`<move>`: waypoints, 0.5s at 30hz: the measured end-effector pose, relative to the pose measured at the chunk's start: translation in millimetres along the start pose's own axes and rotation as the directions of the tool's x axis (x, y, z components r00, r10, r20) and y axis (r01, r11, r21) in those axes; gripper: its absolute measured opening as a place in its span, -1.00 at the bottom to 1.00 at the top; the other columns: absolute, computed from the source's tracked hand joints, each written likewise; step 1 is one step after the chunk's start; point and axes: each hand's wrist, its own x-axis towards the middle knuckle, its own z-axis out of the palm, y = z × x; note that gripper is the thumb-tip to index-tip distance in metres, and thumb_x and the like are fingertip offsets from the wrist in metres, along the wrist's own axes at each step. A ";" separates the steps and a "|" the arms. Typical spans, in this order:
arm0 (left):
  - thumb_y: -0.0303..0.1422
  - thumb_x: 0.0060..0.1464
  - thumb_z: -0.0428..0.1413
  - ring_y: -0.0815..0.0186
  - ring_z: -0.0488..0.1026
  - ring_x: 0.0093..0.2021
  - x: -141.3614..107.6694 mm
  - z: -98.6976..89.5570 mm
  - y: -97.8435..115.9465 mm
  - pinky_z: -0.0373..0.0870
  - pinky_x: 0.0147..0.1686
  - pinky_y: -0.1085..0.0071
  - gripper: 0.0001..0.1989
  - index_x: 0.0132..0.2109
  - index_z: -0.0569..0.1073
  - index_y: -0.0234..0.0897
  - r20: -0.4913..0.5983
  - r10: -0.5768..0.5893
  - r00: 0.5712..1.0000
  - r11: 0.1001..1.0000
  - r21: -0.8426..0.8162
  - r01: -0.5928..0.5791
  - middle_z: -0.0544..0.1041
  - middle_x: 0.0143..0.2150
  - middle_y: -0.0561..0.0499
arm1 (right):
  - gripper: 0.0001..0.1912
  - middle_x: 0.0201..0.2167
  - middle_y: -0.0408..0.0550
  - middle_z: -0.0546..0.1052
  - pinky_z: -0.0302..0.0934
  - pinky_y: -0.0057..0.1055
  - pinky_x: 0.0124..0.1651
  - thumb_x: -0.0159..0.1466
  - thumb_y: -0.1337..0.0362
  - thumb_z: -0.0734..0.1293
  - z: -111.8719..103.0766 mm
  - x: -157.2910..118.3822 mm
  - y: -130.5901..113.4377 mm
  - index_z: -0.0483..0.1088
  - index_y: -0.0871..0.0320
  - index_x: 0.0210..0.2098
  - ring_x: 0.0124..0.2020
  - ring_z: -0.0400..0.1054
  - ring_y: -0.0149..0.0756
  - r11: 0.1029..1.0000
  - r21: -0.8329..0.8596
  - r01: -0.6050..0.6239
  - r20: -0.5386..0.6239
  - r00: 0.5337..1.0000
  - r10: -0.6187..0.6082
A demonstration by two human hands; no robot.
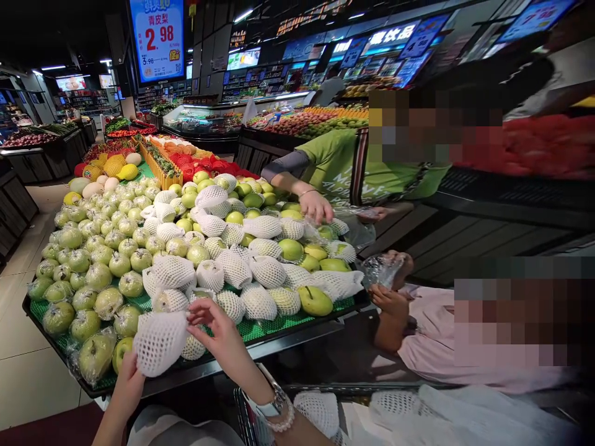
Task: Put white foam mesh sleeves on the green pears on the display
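Note:
A white foam net sleeve (160,344) is held up in front of me, over the near edge of the fruit display. My left hand (126,383) pinches its lower left edge between thumb and fingers. At the sleeve's upper right edge, the fingertips of my right hand (216,327) grip the rim, the other fingers slightly spread. The sleeve looks flat; whether anything is inside cannot be made out. Behind it lie green pears in foam nets (258,302) and a bare green pear (315,301). To the left are film-wrapped green pears (96,358).
Across the display, a co-worker in a green shirt reaches a hand (316,205) among the pears. To the right, another person's hands (389,300) hold clear plastic. More foam sleeves (317,412) lie at bottom right. The display's black rim (297,337) runs before me.

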 end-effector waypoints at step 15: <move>0.20 -0.01 0.20 -0.06 0.39 0.28 -8.0 14.5 9.4 0.33 0.27 -0.01 -0.32 0.15 0.54 -0.07 0.204 -0.271 0.941 0.803 -0.491 0.338 0.51 0.23 -0.13 | -0.68 -0.15 0.02 0.47 0.23 -0.18 0.05 0.29 0.08 0.29 -3.3 -16.3 8.3 0.35 0.12 -0.04 -0.09 0.36 -0.14 0.980 0.014 -0.200 0.186 0.963 0.194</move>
